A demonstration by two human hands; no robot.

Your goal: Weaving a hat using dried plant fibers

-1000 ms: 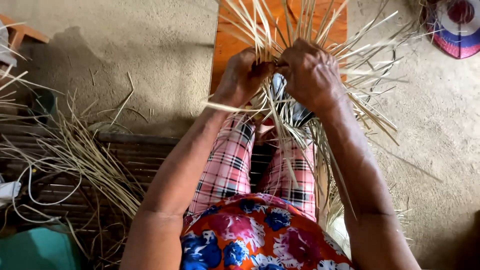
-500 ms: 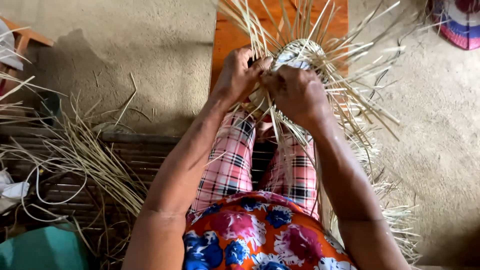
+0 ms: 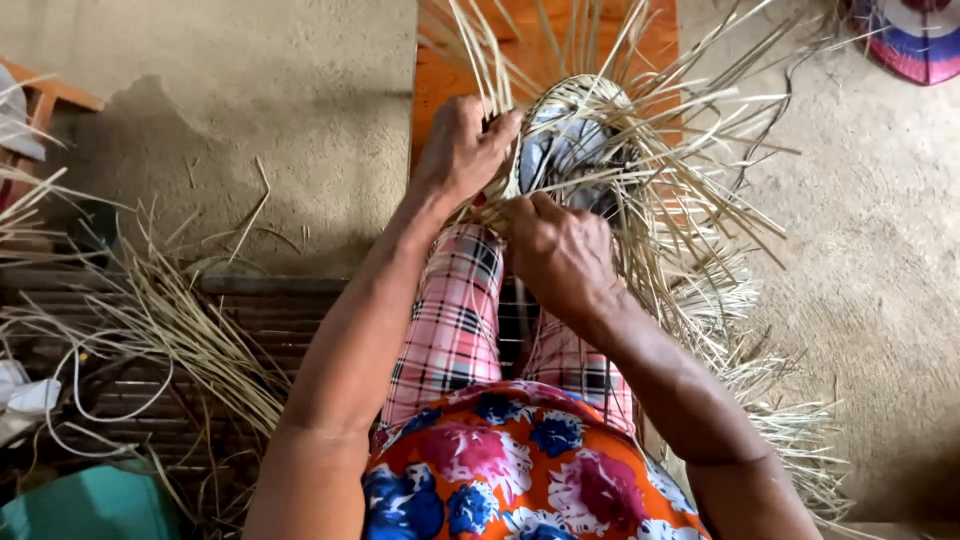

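Since the earlier frame, right hand (image 3: 560, 255) drops lower-centre; both it and left hand (image 3: 462, 150) pinch strips of the half-woven basket (image 3: 585, 140), many loose strips (image 3: 700, 200) unwoven.

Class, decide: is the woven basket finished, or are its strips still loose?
Unfinished: the basket has loose strips fanning outward, gripped by the left hand and right hand.

both arms reach forward, left hand (image 3: 462, 150) and right hand (image 3: 560, 255) curled, fingers pinched.
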